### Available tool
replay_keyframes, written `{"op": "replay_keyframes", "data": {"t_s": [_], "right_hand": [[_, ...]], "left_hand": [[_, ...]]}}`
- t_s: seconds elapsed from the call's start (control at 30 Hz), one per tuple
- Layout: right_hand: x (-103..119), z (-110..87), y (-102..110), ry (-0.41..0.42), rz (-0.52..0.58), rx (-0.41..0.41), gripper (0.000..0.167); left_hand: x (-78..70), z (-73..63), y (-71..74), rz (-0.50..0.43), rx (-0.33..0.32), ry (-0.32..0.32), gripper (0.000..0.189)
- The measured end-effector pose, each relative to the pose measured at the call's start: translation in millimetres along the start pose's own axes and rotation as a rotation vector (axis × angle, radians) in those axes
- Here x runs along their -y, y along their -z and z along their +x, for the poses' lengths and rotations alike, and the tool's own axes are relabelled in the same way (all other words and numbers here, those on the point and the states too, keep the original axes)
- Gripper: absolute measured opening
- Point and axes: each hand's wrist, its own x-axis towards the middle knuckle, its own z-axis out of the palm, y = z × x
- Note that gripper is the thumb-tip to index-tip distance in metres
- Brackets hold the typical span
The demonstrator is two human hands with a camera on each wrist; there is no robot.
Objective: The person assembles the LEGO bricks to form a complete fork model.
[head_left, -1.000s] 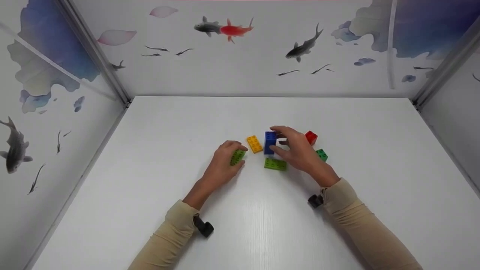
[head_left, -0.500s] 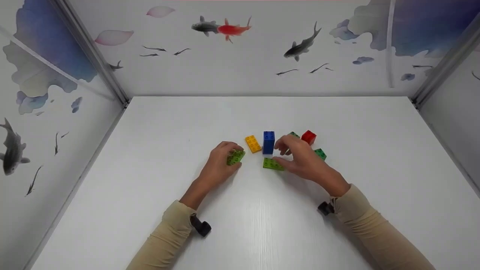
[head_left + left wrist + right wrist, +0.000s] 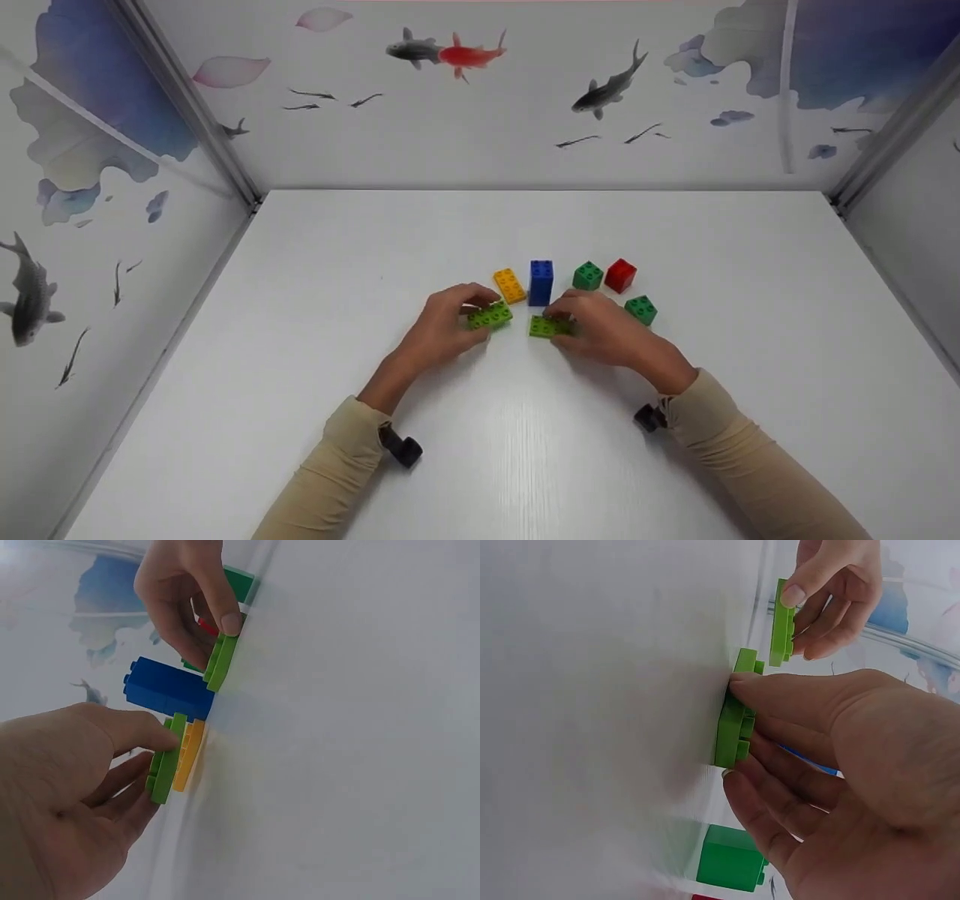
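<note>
My left hand (image 3: 444, 324) holds a flat lime green toy brick (image 3: 491, 315) between thumb and fingers, studs up. In the left wrist view that brick (image 3: 168, 761) is raised off the table, overlapping the yellow brick (image 3: 190, 756). My right hand (image 3: 611, 326) pinches a second flat lime green brick (image 3: 541, 327), low at the tabletop. Its thumb lies along the near long side of this brick (image 3: 731, 731) in the right wrist view, with fingers at the far side. A small gap separates the two lime bricks. Just behind them stands a tall blue brick stack (image 3: 541, 283).
Behind the right hand sit a green brick (image 3: 588, 276) and a red brick (image 3: 621, 276), side by side. Another green brick (image 3: 640, 310) lies close to the right hand's outer side. White panels (image 3: 510, 150) with painted fish enclose the table (image 3: 480, 450).
My right hand has left the blue stack, come nearer, and taken hold of the second lime brick. My left hand has turned its lime brick and brought it slightly rightward.
</note>
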Motion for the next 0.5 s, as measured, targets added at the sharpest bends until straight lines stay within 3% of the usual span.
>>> {"op": "replay_keyframes", "data": {"t_s": [0.17,0.5], "right_hand": [[-1,-2.4,1,0.019,0.007,0.015,0.038],[5,-15.2,4,0.066,0.006,0.053,0.038]], "left_hand": [[-1.8,0.1,-1.4,-0.039,0.091,-0.057,0.045],[-4.9,-0.5,-7.8,-0.002,0.203,-0.125,0.039]]}}
